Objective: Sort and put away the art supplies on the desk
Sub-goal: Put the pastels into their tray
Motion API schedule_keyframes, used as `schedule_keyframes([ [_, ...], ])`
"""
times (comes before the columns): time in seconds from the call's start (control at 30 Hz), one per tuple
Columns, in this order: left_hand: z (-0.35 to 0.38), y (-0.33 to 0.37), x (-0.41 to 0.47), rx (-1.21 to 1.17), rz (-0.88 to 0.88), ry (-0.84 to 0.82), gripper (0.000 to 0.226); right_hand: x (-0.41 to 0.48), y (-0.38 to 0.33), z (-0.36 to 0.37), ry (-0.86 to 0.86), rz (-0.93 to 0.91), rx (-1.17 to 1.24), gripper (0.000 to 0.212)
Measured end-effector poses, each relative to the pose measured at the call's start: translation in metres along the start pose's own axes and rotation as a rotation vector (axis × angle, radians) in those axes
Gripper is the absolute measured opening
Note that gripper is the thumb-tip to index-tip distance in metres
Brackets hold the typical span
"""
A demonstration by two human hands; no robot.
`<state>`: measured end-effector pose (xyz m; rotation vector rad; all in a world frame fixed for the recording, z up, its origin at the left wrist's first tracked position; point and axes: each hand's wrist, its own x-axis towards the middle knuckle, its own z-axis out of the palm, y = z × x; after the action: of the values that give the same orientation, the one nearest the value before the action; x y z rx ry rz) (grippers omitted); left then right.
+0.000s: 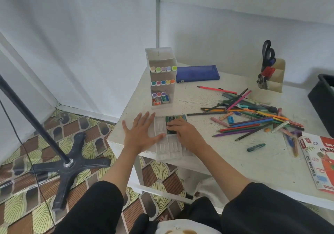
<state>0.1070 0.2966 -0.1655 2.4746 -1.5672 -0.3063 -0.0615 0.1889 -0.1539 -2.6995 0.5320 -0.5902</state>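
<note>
A clear plastic pastel tray (169,147) lies at the desk's near left corner, with several green and dark oil pastels (176,118) in its far slots. My left hand (140,133) lies flat with spread fingers on the desk and the tray's left edge. My right hand (184,131) has its fingers curled over a dark pastel in the tray. Loose coloured pencils and pastels (253,118) lie heaped to the right. A teal pastel (256,147) lies alone near the front.
A white marker organiser (161,78) stands at the back left beside a blue pencil pouch (197,74). A cream holder (271,76) with scissors stands behind the pile. An oil pastels box (319,163) lies at right, a black bin (323,100) beyond. A black stand base (68,163) sits on the floor.
</note>
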Motion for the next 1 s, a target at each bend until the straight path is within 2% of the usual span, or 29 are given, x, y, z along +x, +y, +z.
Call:
schedule_keyframes([
  [0.2,0.0,0.0,0.0,0.005,-0.003,-0.014,0.098,0.003,0.002,0.008,0.018,-0.021,-0.057,0.036],
  [0.43,0.003,-0.003,0.001,0.001,0.019,0.021,0.091,-0.008,0.003,-0.003,-0.06,0.014,-0.164,0.052],
  [0.53,0.004,-0.005,0.002,-0.01,0.033,0.034,0.088,-0.009,0.014,-0.026,-0.055,0.167,-0.145,0.063],
  [0.63,0.003,-0.007,0.002,-0.031,0.048,0.024,0.09,-0.015,0.042,-0.049,0.046,0.385,-0.15,0.048],
  [0.77,0.001,-0.006,0.001,-0.016,0.064,0.0,0.098,-0.028,0.071,-0.069,0.014,0.696,-0.301,0.031],
  [0.83,0.0,-0.006,0.001,-0.008,0.071,-0.007,0.101,-0.033,0.077,-0.072,-0.008,0.751,-0.331,0.029],
  [1.0,0.001,-0.006,0.001,0.011,0.069,-0.004,0.101,-0.031,0.08,-0.075,-0.044,0.707,-0.34,0.022],
])
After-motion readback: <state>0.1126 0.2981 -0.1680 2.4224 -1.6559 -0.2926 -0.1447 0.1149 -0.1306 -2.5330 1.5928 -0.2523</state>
